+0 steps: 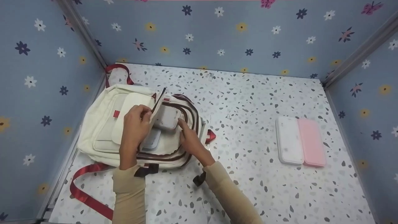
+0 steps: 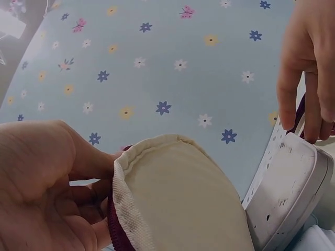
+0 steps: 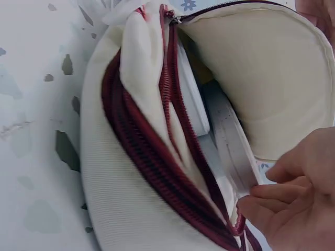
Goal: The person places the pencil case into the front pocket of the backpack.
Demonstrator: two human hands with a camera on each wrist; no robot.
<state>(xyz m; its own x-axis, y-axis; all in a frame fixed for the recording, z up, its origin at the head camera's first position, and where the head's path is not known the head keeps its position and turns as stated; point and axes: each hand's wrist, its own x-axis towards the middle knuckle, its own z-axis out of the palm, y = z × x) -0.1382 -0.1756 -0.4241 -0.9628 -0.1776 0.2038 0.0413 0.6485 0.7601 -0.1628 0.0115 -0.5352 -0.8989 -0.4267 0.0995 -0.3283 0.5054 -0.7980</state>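
Note:
A cream backpack (image 1: pixel 105 121) with dark red zippers lies on the speckled surface, its front pocket unzipped. My left hand (image 1: pixel 135 124) pinches the edge of the pocket flap (image 2: pixel 183 193) between thumb and fingers and holds it up. Inside the pocket opening, a white case (image 1: pixel 168 117) with rounded corners and dark scuffs stands tilted. The fingertips of my right hand (image 3: pixel 293 193) touch the end of this case, the thumb apart from it. Lower in the pocket lies another pale case (image 1: pixel 151 140), partly hidden by the left hand and flap.
On the right of the table (image 1: pixel 242 174) a white case (image 1: pixel 289 140) and a pink case (image 1: pixel 312 142) lie side by side. Red straps (image 1: pixel 90 202) and black buckles (image 1: pixel 199 179) spread around the backpack. Flower-patterned panels (image 1: pixel 217 37) enclose the table at the back and sides.

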